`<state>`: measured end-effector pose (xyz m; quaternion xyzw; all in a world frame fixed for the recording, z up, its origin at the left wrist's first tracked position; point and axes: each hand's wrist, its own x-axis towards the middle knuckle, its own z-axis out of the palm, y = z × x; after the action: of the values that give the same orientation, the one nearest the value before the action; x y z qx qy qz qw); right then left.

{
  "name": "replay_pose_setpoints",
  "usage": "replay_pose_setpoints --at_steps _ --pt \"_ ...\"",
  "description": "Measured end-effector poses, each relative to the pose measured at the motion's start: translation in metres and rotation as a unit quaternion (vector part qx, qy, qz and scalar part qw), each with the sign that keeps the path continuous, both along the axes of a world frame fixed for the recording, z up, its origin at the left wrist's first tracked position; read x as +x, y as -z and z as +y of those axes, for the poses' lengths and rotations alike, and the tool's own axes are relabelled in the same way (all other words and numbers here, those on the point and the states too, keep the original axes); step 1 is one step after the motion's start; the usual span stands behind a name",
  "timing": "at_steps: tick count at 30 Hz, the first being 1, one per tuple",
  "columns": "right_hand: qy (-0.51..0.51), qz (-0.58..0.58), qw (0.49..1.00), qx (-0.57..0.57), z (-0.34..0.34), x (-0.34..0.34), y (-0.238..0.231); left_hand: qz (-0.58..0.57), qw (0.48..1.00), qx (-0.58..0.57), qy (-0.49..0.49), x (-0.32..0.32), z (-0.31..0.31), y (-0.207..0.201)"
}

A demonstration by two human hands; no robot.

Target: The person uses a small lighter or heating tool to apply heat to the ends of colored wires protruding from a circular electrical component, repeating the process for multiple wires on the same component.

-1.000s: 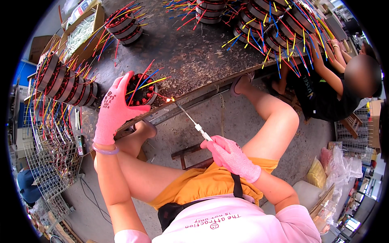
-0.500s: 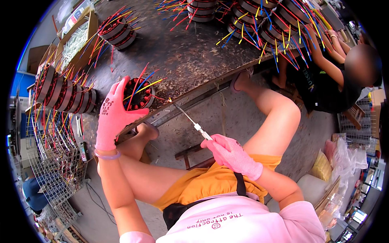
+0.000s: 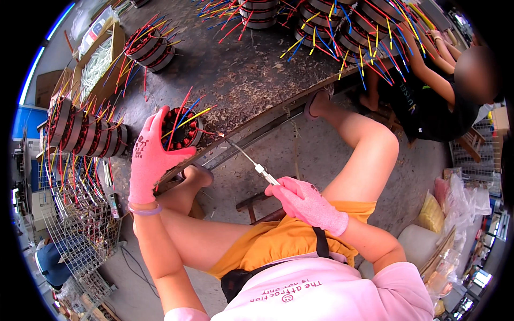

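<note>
My left hand (image 3: 149,155), in a pink glove, grips a motor stator (image 3: 186,130) at the table edge, fingers along its left side and thumb across its near side. Red, blue and yellow wires rise from the stator, and one short red lead points right. My closed right hand (image 3: 308,202), also gloved in pink, holds a slim tool with a white handle and thin metal shaft (image 3: 243,153). The shaft points up and left, its tip close to the red lead's end. Whether the tip touches that lead is too small to tell.
Several stacked stators (image 3: 88,131) lie on their side at the left, and another stack (image 3: 150,49) stands farther back. More wired stators (image 3: 321,27) fill the far right. A box of white sticks (image 3: 98,63) is at the back left. A co-worker (image 3: 433,101) sits at the right.
The view has shifted slightly. Both hands keep their hold on the stator and the tool, and the tool tip stays near the red lead.
</note>
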<state>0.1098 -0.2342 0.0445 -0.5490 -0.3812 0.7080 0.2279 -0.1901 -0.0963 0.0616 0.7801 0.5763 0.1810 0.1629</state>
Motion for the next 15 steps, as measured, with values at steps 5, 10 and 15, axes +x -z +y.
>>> replay_pose_setpoints --at_steps 5,10,15 --pt "0.006 0.0 1.0 -0.013 0.0011 -0.0012 -0.0051 -0.001 1.0 0.006 0.003 -0.0014 0.0002 0.0021" --pt "0.005 -0.003 1.0 -0.012 0.0015 -0.0002 -0.0074 -0.005 1.0 0.007 0.005 -0.0009 -0.0002 0.0014" --pt "0.003 -0.003 1.0 0.0 -0.0007 -0.0005 -0.0011 -0.003 1.0 0.01 0.006 -0.0007 0.0004 0.0022"
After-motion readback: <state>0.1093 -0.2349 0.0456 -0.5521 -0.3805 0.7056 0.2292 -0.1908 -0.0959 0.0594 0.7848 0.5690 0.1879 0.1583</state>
